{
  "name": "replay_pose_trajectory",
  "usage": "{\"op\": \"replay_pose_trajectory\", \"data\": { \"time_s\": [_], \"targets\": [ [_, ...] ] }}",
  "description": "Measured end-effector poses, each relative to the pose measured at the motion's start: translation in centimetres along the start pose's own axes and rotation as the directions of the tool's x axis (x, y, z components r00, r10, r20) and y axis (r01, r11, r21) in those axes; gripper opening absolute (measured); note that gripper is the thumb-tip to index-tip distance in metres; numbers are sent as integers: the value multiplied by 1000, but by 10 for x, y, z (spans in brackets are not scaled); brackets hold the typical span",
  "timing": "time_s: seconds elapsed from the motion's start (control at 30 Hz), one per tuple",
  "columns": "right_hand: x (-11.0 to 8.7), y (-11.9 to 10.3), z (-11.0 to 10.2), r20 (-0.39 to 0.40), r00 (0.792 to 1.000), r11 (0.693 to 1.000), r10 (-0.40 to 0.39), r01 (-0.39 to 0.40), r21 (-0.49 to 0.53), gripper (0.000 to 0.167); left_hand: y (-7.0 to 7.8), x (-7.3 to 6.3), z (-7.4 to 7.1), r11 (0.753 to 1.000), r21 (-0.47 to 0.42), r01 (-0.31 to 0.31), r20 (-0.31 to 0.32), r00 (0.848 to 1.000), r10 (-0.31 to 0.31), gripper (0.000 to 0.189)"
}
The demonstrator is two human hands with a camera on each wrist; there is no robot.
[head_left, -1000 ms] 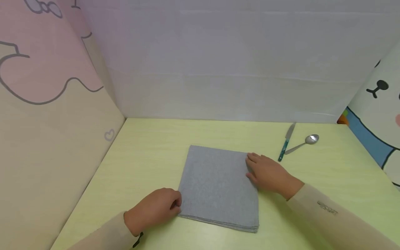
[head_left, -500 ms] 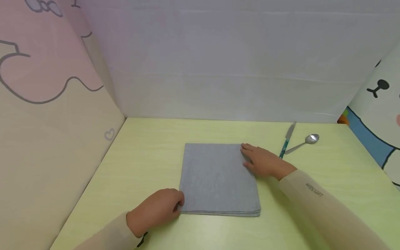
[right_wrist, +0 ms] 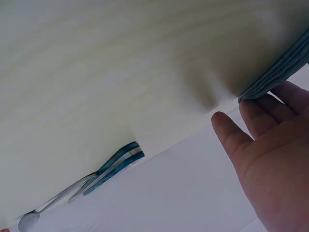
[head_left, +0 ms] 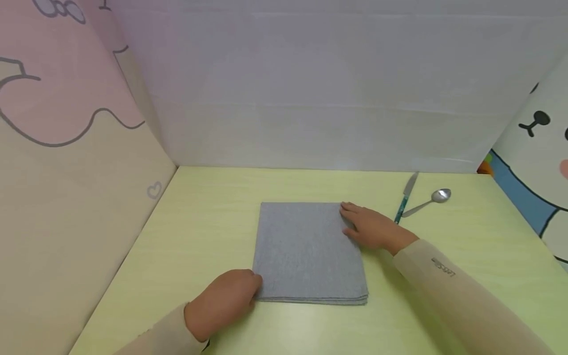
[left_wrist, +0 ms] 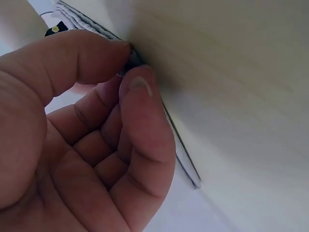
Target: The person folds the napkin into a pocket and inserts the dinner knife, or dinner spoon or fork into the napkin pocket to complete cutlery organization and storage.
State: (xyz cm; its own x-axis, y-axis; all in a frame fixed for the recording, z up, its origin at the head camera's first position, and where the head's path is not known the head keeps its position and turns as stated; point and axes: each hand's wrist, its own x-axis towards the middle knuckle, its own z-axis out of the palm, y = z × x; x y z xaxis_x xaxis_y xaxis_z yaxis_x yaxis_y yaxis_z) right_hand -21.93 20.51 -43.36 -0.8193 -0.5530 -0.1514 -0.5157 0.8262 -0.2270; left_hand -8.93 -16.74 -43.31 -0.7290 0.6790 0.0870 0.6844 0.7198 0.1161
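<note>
As the head view had it, the folded grey cloth (head_left: 308, 251) lay flat near the middle of the pale table (head_left: 213, 217), its stacked layers showing along the near edge. My left hand (head_left: 226, 298) was at its near left corner, my right hand (head_left: 374, 229) at its far right corner. Knife (head_left: 405, 199) and spoon (head_left: 441, 195) lay beyond my right hand, the knife's handle end seemingly hidden behind my wrist. Left wrist view: thumb and forefinger pinched the cloth's edge, the other fingers curled in behind. Right wrist view: fingers extended and touching the layered corner, one digit standing apart from it; no grip seen. Judged step: squaring the cloth by opposite corners, folding apparently done or nearly so. Next move, by my estimate, called for easing off the left pinch without dragging the upper layers, with light pressure on the right. Whether every layer sat within the pinch, I could not tell.
</note>
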Motion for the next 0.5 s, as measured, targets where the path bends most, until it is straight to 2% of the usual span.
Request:
{"op": "replay_pose_trajectory", "data": {
  "time_s": [0.2,0.37,0.5],
  "targets": [
    [-16,-5,7,-35,999,998,-28,26,-54,61,-1,1,0,999,-14,32,11,999,-32,29],
    [-48,-19,16,-69,993,990,-97,89,-114,59,1,3,-4,999,28,34,17,999,-35,30],
    [-75,-33,19,-90,985,983,-146,134,-129,58,5,10,-8,997,79,24,55,998,-28,32]
  ]
}}
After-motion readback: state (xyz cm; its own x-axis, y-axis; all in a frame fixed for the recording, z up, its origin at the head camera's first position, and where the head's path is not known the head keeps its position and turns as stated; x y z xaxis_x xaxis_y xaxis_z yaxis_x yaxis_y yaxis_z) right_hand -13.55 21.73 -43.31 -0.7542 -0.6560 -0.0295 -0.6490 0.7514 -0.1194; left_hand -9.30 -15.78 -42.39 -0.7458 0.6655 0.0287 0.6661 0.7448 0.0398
